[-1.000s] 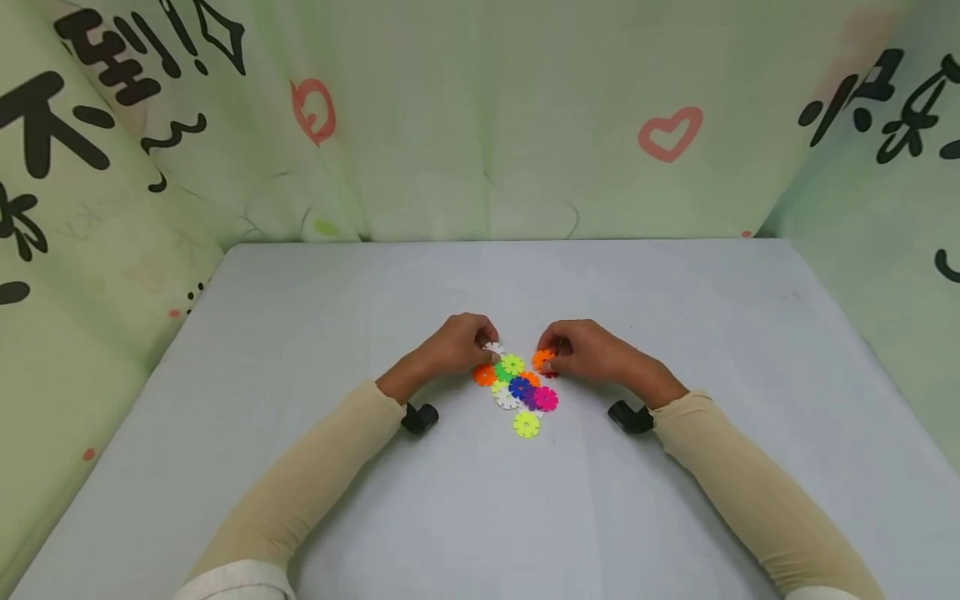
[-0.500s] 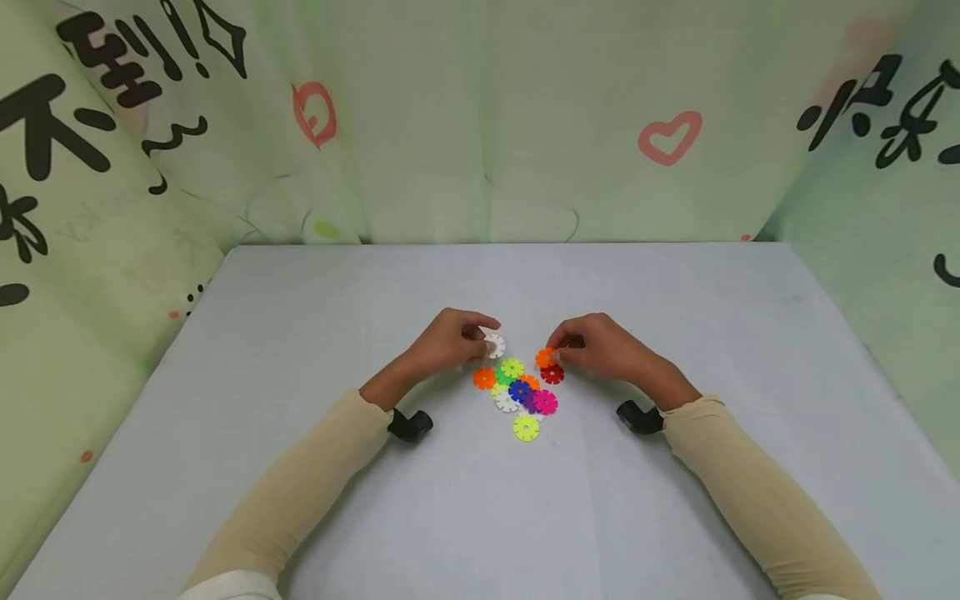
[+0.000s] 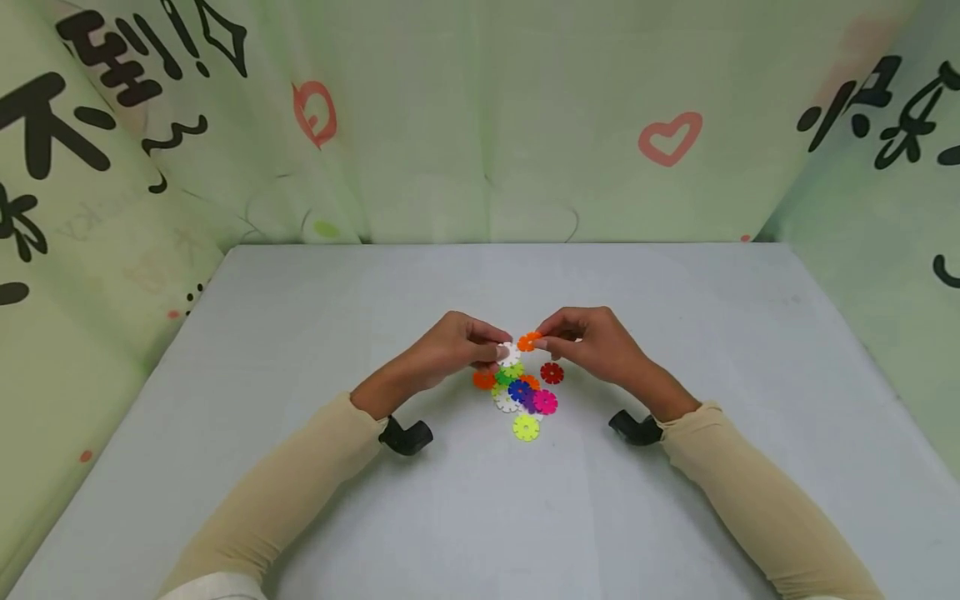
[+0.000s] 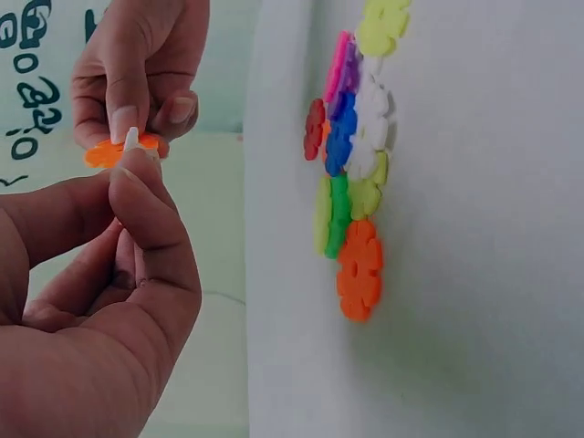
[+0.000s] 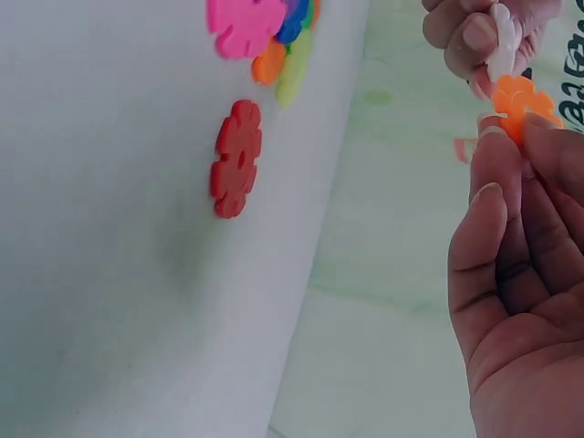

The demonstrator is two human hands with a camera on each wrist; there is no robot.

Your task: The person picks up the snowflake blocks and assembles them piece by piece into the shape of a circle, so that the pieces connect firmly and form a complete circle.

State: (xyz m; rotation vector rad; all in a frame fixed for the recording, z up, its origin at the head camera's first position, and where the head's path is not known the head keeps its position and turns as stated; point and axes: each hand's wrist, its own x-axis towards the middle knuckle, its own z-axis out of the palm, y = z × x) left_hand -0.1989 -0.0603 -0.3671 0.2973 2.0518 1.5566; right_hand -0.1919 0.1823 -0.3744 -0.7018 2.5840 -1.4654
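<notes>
My left hand (image 3: 467,343) pinches a white notched plastic disc (image 3: 509,354) between thumb and fingers. Opposite it, my right hand (image 3: 592,340) pinches an orange notched disc (image 3: 528,342). Both discs are held up above the table, edge to edge, the white one turned edge-on in the left wrist view. In the right wrist view the orange disc (image 5: 518,102) overlaps the white disc (image 5: 504,44). Below the hands lies a loose pile of similar discs, with a blue disc (image 3: 520,391), a pink disc (image 3: 546,402) and a green disc (image 4: 337,216) among them.
A red disc (image 3: 552,372) lies apart at the pile's right, and a yellow disc (image 3: 527,427) at its near side. Another orange disc (image 4: 360,271) is at the pile's left end. The white-covered table (image 3: 337,300) meets a printed green curtain (image 3: 480,125) behind.
My left hand has lifted the white disc and moved right. My right hand has raised the orange disc away from the red one and brought it left to the white disc.
</notes>
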